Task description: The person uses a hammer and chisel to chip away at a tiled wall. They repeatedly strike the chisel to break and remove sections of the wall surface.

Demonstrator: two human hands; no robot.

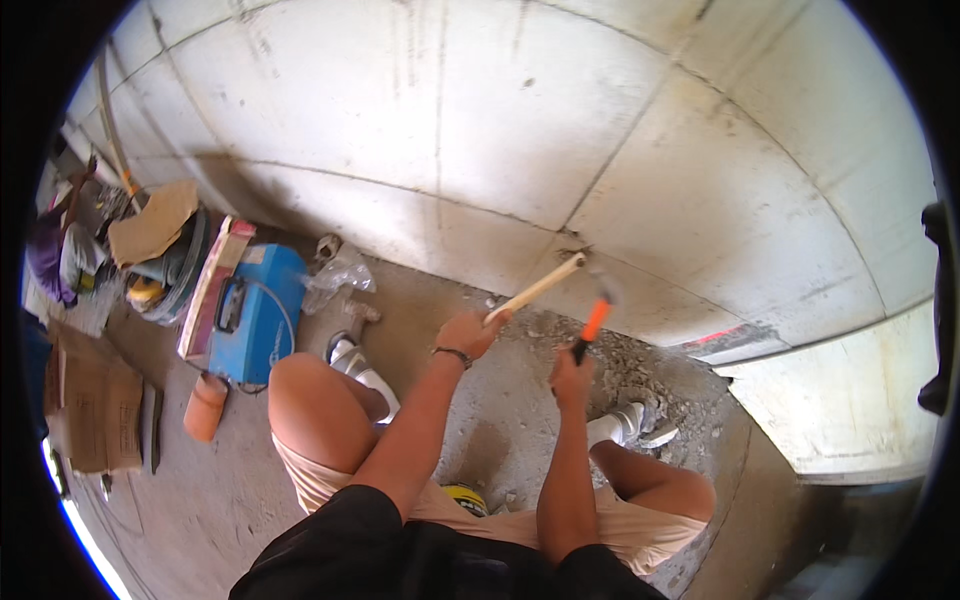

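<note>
My left hand (469, 334) grips the lower end of a pale wooden stick (536, 289). The stick slants up to the right, and its far end is close to a chipped, dark spot (574, 246) low on the pale wall (450, 112), where panel seams meet. Whether the tip touches the wall I cannot tell. In my right hand (574, 375) is a hammer (595, 321) with an orange and black handle. Its metal head is motion-blurred, just right of the stick's far end and apart from it.
Broken rubble (622, 360) lies along the wall's foot, near my right shoe (619, 424). To the left stand a blue machine case (255, 330), a long carton (214, 289), an orange cylinder (205, 407) and a cardboard box (101, 409). Clear plastic wrap (341, 271) lies by the wall. A yellow-black object (465, 498) sits between my legs.
</note>
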